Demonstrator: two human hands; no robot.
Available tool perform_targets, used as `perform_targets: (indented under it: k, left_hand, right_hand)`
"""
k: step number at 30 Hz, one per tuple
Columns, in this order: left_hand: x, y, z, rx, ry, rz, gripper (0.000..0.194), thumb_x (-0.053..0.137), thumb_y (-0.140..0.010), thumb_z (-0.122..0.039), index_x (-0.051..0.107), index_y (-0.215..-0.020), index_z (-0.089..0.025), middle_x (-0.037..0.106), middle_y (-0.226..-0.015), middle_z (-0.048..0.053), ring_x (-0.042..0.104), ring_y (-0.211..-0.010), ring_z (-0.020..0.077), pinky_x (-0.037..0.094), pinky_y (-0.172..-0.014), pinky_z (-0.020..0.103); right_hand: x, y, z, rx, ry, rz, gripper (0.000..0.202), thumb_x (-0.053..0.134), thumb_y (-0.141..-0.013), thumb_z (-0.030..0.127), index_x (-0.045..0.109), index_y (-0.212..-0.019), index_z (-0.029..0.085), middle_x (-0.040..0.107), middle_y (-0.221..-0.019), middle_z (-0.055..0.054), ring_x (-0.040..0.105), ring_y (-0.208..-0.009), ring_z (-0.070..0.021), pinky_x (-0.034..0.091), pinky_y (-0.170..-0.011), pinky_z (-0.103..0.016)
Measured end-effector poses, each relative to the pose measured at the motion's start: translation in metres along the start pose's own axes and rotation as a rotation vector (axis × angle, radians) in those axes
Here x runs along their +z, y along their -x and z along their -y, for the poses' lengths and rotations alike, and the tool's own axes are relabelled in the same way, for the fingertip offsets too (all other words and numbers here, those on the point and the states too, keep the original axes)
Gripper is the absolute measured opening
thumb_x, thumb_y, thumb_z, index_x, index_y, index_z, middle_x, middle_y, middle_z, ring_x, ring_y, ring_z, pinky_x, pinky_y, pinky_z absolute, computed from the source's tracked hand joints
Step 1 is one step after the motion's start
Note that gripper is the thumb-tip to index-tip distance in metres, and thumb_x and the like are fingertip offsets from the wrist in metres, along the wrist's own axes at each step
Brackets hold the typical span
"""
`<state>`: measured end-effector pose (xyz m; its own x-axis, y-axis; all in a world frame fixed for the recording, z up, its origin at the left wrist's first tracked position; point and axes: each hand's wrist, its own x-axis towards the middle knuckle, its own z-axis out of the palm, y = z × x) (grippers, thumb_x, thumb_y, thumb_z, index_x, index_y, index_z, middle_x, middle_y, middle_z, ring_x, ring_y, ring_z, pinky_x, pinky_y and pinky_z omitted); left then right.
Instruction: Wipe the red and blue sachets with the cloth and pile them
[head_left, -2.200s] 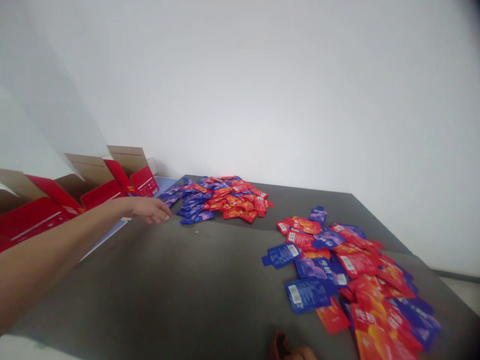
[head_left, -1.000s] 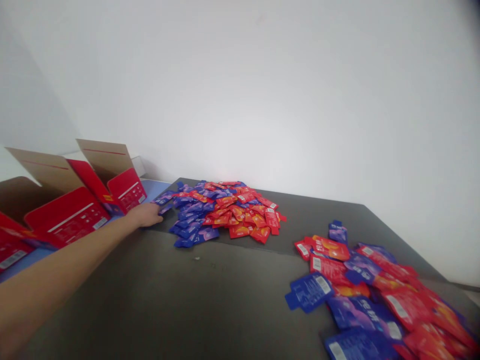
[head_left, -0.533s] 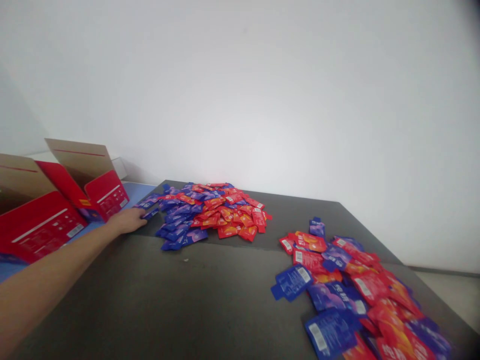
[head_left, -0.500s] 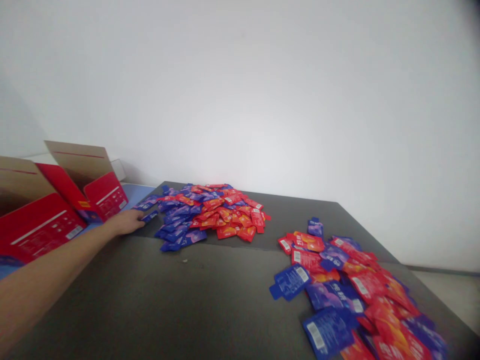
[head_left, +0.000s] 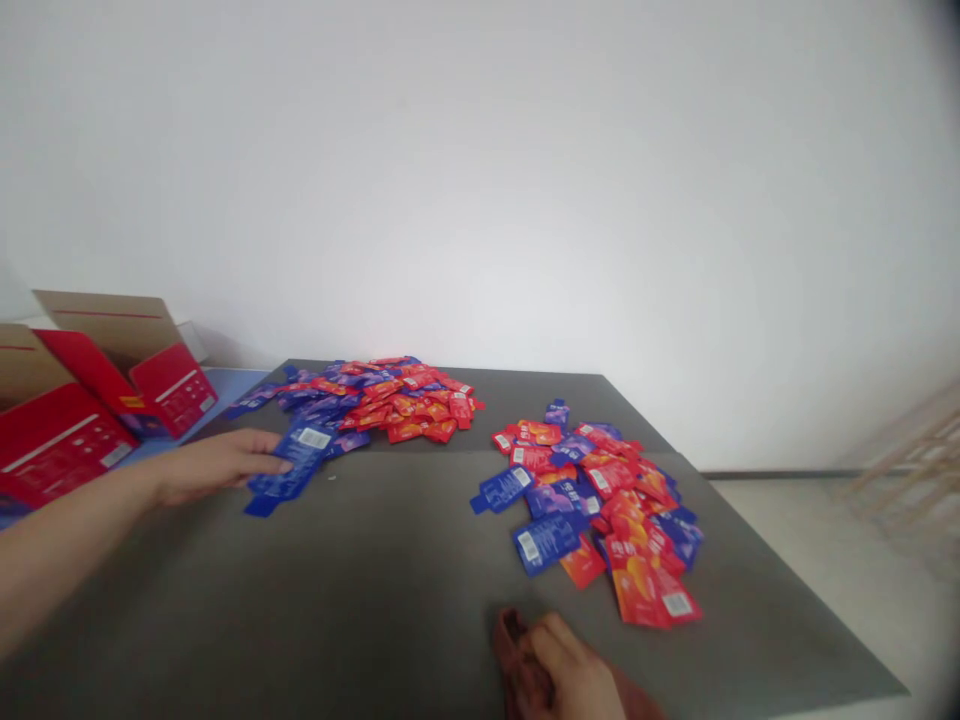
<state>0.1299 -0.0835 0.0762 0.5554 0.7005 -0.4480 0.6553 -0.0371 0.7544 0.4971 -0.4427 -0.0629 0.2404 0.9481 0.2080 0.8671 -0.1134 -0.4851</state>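
My left hand (head_left: 225, 465), at the left of the table, pinches a flat blue sachet (head_left: 298, 455) by its edge, barcode side up. Just behind it lies a pile of red and blue sachets (head_left: 409, 405). At the bottom edge my right hand (head_left: 570, 665) is closed, with its fingers curled. Against those fingers is a dull reddish-brown thing (head_left: 508, 650), blurred and partly cut off, whose kind I cannot make out. A second heap of red and blue sachets (head_left: 600, 475) spreads over the table beyond my right hand.
Two open red cardboard boxes (head_left: 176, 390) with raised brown flaps stand at the far left on a blue surface (head_left: 232, 380). The dark table (head_left: 360, 580) backs onto a white wall (head_left: 480, 200). A blurred slatted wooden thing (head_left: 915, 470) is at the right.
My left hand has lifted a blue sachet from beside the far pile and brought it nearer. My right hand has come into view at the bottom. The view has shifted to the right.
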Motion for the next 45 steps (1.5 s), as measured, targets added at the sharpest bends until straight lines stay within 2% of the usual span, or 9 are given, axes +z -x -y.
perform_targets:
  k: [7,11,14,20,26,30,36,42,45]
  left_hand:
    - [0.154,-0.027,-0.061,0.129,-0.025,0.339,0.032,0.075,-0.072,-0.048,0.074,-0.087,-0.019,0.073,-0.076,0.002,0.064,-0.067,0.0196,0.048,-0.062,0.027]
    - [0.207,-0.044,-0.067,0.210,-0.054,0.457,0.029,0.074,-0.071,-0.046,0.074,-0.083,-0.020,0.071,-0.073,0.001,0.063,-0.067,0.0203,0.049,-0.065,0.028]
    - [0.229,-0.057,-0.060,0.240,0.011,0.403,0.027,0.072,-0.070,-0.046,0.073,-0.076,-0.020,0.071,-0.074,0.002,0.064,-0.074,0.0226,0.050,-0.070,0.030]
    - [0.242,-0.064,-0.041,0.267,0.011,0.230,0.033,0.068,-0.073,-0.049,0.073,-0.088,-0.020,0.072,-0.083,0.000,0.065,-0.080,0.0233,0.049,-0.071,0.029]
    - [0.248,-0.054,-0.035,0.275,-0.115,0.004,0.033,0.064,-0.079,-0.053,0.069,-0.082,-0.020,0.069,-0.075,0.001,0.062,-0.070,0.0208,0.045,-0.061,0.027]
    - [0.241,-0.045,-0.021,0.249,0.025,0.070,0.036,0.067,-0.079,-0.052,0.069,-0.095,-0.020,0.073,-0.087,0.003,0.066,-0.077,0.0219,0.050,-0.068,0.029]
    - [0.212,-0.018,0.000,0.042,0.263,0.199,0.036,0.073,-0.078,-0.049,0.070,-0.097,-0.019,0.073,-0.087,0.006,0.067,-0.075,0.0199,0.055,-0.070,0.030]
    - [0.234,-0.031,-0.015,-0.037,0.054,0.141,0.043,0.075,-0.070,-0.058,0.060,-0.078,-0.018,0.065,-0.066,0.001,0.065,-0.054,0.0183,0.044,-0.042,0.023]
    - [0.241,-0.033,-0.017,-0.023,0.059,0.136,0.043,0.073,-0.072,-0.058,0.059,-0.077,-0.018,0.065,-0.065,0.000,0.065,-0.053,0.0175,0.045,-0.042,0.023]
  right_hand:
    - [-0.027,-0.028,0.048,-0.081,-0.272,0.010,0.015,0.058,-0.084,0.011,0.064,-0.090,0.024,0.062,-0.093,0.001,0.060,-0.085,-0.0124,0.043,-0.075,-0.021]
    - [-0.025,-0.043,0.068,-0.185,-0.122,0.004,0.006,0.057,-0.093,0.023,0.063,-0.094,0.026,0.063,-0.099,0.000,0.059,-0.092,-0.0144,0.043,-0.078,-0.023]
    - [-0.022,-0.067,0.070,-0.235,0.061,0.019,0.012,0.053,-0.097,0.030,0.063,-0.096,0.024,0.063,-0.101,-0.002,0.058,-0.097,-0.0174,0.043,-0.080,-0.026]
    - [-0.004,-0.113,0.052,-0.155,0.192,0.153,0.019,0.048,-0.101,0.036,0.062,-0.101,0.024,0.063,-0.103,-0.003,0.061,-0.096,-0.0177,0.043,-0.076,-0.026]
    - [0.017,-0.111,0.047,0.094,0.220,0.132,0.021,0.044,-0.103,0.037,0.059,-0.105,0.022,0.062,-0.106,-0.006,0.065,-0.091,-0.0190,0.043,-0.072,-0.027]
    - [0.023,-0.109,0.051,0.161,0.209,0.108,0.024,0.040,-0.105,0.037,0.057,-0.107,0.021,0.061,-0.107,-0.008,0.065,-0.091,-0.0198,0.044,-0.072,-0.029]
    - [0.025,-0.108,0.050,0.179,0.150,0.068,0.023,0.040,-0.105,0.037,0.057,-0.106,0.022,0.061,-0.105,-0.007,0.066,-0.093,-0.0216,0.045,-0.071,-0.030]
    - [0.025,-0.106,0.049,0.193,0.131,0.055,0.019,0.042,-0.104,0.035,0.057,-0.107,0.023,0.060,-0.105,-0.007,0.066,-0.092,-0.0212,0.045,-0.070,-0.029]
    - [0.026,-0.107,0.048,0.196,0.140,0.046,0.018,0.044,-0.103,0.035,0.057,-0.106,0.024,0.061,-0.105,-0.006,0.066,-0.091,-0.0213,0.045,-0.069,-0.029]
